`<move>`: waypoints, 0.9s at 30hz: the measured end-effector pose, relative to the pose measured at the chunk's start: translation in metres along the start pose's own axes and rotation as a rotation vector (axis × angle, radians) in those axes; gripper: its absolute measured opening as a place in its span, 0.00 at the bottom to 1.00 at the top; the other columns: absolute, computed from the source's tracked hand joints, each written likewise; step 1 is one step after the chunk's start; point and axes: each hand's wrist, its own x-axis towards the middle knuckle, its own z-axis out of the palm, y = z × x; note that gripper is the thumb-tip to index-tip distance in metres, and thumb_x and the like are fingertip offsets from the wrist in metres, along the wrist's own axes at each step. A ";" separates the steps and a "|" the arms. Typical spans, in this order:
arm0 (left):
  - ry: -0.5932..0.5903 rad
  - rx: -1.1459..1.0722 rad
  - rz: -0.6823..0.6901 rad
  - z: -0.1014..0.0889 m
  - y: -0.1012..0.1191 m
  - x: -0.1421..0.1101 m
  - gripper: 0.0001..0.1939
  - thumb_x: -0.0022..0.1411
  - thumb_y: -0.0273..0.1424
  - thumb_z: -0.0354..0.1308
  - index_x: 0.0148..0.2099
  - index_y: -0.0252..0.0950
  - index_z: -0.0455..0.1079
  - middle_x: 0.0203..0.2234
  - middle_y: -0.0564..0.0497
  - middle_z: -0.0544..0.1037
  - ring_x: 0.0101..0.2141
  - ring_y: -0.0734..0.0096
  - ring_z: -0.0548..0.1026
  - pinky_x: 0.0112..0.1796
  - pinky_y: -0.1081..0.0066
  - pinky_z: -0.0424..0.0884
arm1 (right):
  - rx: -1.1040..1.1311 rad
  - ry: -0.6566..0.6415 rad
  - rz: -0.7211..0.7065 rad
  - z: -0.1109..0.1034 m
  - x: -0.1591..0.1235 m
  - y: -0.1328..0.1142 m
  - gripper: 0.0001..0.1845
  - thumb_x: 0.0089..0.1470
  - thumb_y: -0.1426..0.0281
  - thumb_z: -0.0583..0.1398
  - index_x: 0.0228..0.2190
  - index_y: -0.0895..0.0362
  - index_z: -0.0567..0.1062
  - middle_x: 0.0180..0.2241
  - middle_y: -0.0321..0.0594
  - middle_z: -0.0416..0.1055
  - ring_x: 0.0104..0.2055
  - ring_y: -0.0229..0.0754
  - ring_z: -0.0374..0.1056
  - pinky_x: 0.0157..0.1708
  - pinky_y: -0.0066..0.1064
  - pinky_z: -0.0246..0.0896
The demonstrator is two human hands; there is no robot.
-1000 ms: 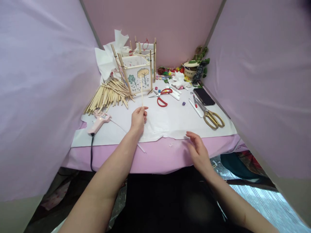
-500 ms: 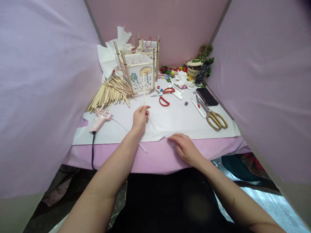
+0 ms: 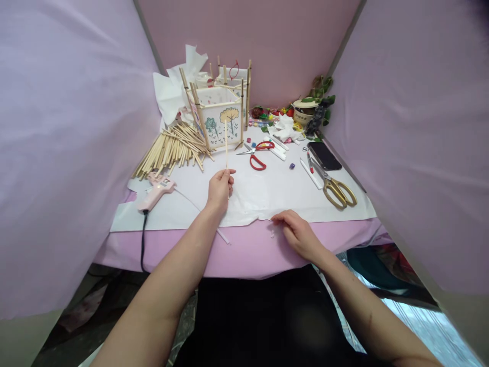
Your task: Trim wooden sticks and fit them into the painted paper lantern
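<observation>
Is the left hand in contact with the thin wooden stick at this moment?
Touching. The head view shows the thin wooden stick gripped in the left hand, its far part extending beyond the fingers.

The left hand (image 3: 219, 189) hides part of the stick (image 3: 226, 145), and the left arm (image 3: 164, 290) covers the middle of a white strip (image 3: 222, 236). Both it and the right arm (image 3: 372, 316) are cut off below. The front box (image 3: 218, 125) screens most of the back box (image 3: 240, 73). Leaves (image 3: 323, 85) overlap the pot (image 3: 301, 116), its lettering too small to read. Whether the right hand (image 3: 297, 233) touches the bench (image 3: 240, 261) is unclear; the bits (image 3: 272, 234) beside it are too tiny to identify
</observation>
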 end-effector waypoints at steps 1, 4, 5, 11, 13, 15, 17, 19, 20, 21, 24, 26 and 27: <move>0.001 0.000 0.001 0.000 0.000 0.000 0.08 0.60 0.30 0.50 0.36 0.32 0.70 0.19 0.57 0.61 0.15 0.83 0.54 0.15 0.80 0.48 | -0.003 0.008 0.008 -0.004 -0.001 0.000 0.21 0.48 0.85 0.48 0.41 0.56 0.69 0.37 0.41 0.69 0.41 0.43 0.64 0.43 0.38 0.61; -0.001 -0.009 0.001 0.000 0.000 0.000 0.08 0.60 0.30 0.51 0.36 0.32 0.70 0.19 0.57 0.61 0.15 0.83 0.54 0.15 0.81 0.49 | -0.071 -0.003 0.044 -0.014 -0.006 0.002 0.20 0.50 0.84 0.48 0.41 0.56 0.69 0.40 0.42 0.68 0.44 0.44 0.63 0.46 0.39 0.60; -0.004 -0.014 0.002 -0.001 0.000 0.000 0.08 0.60 0.30 0.51 0.36 0.32 0.69 0.18 0.57 0.61 0.15 0.83 0.55 0.15 0.81 0.49 | -0.110 0.000 0.072 -0.016 -0.009 0.003 0.19 0.50 0.83 0.49 0.41 0.56 0.68 0.40 0.43 0.68 0.45 0.44 0.63 0.47 0.40 0.60; -0.009 -0.020 0.005 0.000 0.000 0.000 0.08 0.59 0.29 0.51 0.36 0.32 0.69 0.18 0.57 0.61 0.15 0.83 0.54 0.15 0.81 0.48 | -0.173 0.016 0.232 -0.004 -0.026 -0.002 0.19 0.53 0.82 0.48 0.45 0.57 0.66 0.41 0.46 0.67 0.44 0.47 0.64 0.46 0.42 0.61; -0.010 -0.018 0.007 0.000 -0.001 0.000 0.08 0.60 0.29 0.51 0.36 0.32 0.69 0.18 0.57 0.61 0.15 0.83 0.54 0.15 0.80 0.48 | -0.059 0.023 0.196 0.003 -0.028 -0.006 0.20 0.53 0.83 0.48 0.45 0.56 0.65 0.40 0.44 0.67 0.42 0.44 0.65 0.44 0.39 0.63; -0.007 -0.020 0.005 0.000 -0.001 0.001 0.07 0.60 0.30 0.51 0.36 0.32 0.69 0.18 0.57 0.61 0.15 0.83 0.54 0.15 0.80 0.49 | 0.001 0.072 0.176 0.005 -0.027 -0.009 0.21 0.53 0.83 0.47 0.45 0.55 0.65 0.39 0.43 0.67 0.40 0.42 0.66 0.42 0.37 0.64; -0.008 -0.024 0.002 0.000 -0.001 0.001 0.07 0.59 0.30 0.51 0.36 0.32 0.69 0.18 0.57 0.61 0.15 0.83 0.54 0.15 0.80 0.48 | -0.029 0.090 0.163 0.002 -0.024 -0.009 0.21 0.52 0.84 0.47 0.44 0.55 0.66 0.40 0.43 0.67 0.42 0.42 0.65 0.44 0.38 0.63; -0.010 -0.024 0.000 0.000 -0.001 0.000 0.07 0.60 0.29 0.51 0.36 0.32 0.69 0.19 0.57 0.61 0.15 0.83 0.54 0.15 0.80 0.48 | -0.079 0.008 0.114 -0.003 -0.018 -0.009 0.23 0.51 0.85 0.47 0.45 0.55 0.67 0.43 0.44 0.67 0.47 0.43 0.63 0.48 0.39 0.61; -0.009 -0.022 -0.001 0.000 -0.001 0.000 0.07 0.60 0.29 0.51 0.36 0.32 0.69 0.19 0.57 0.61 0.15 0.83 0.54 0.15 0.80 0.48 | -0.099 -0.053 0.076 -0.005 -0.015 -0.009 0.25 0.51 0.86 0.47 0.47 0.55 0.67 0.45 0.44 0.67 0.49 0.43 0.62 0.50 0.40 0.59; -0.005 -0.019 0.000 0.000 0.000 0.000 0.07 0.60 0.29 0.51 0.36 0.32 0.69 0.19 0.57 0.62 0.15 0.83 0.54 0.15 0.80 0.48 | -0.119 -0.114 0.034 -0.007 -0.012 -0.010 0.26 0.52 0.86 0.47 0.48 0.55 0.67 0.47 0.45 0.66 0.50 0.44 0.60 0.51 0.40 0.58; 0.010 -0.011 0.005 0.001 0.000 -0.001 0.08 0.60 0.29 0.51 0.35 0.32 0.70 0.19 0.56 0.62 0.15 0.83 0.55 0.15 0.80 0.49 | -0.192 -0.267 -0.041 -0.007 -0.002 -0.014 0.23 0.52 0.86 0.49 0.46 0.57 0.70 0.45 0.46 0.68 0.48 0.44 0.61 0.49 0.40 0.59; 0.014 -0.010 0.005 0.001 0.001 -0.001 0.08 0.60 0.29 0.51 0.35 0.32 0.70 0.19 0.56 0.62 0.15 0.83 0.55 0.15 0.80 0.49 | -0.217 -0.324 -0.026 -0.007 0.001 -0.016 0.19 0.52 0.85 0.49 0.38 0.57 0.72 0.38 0.44 0.69 0.43 0.44 0.63 0.44 0.38 0.61; 0.013 -0.011 0.004 0.001 0.001 0.000 0.08 0.60 0.29 0.51 0.35 0.32 0.70 0.18 0.56 0.62 0.15 0.83 0.55 0.15 0.80 0.49 | -0.217 -0.329 -0.010 -0.008 0.002 -0.016 0.18 0.52 0.85 0.49 0.35 0.57 0.72 0.35 0.42 0.69 0.41 0.43 0.63 0.43 0.37 0.61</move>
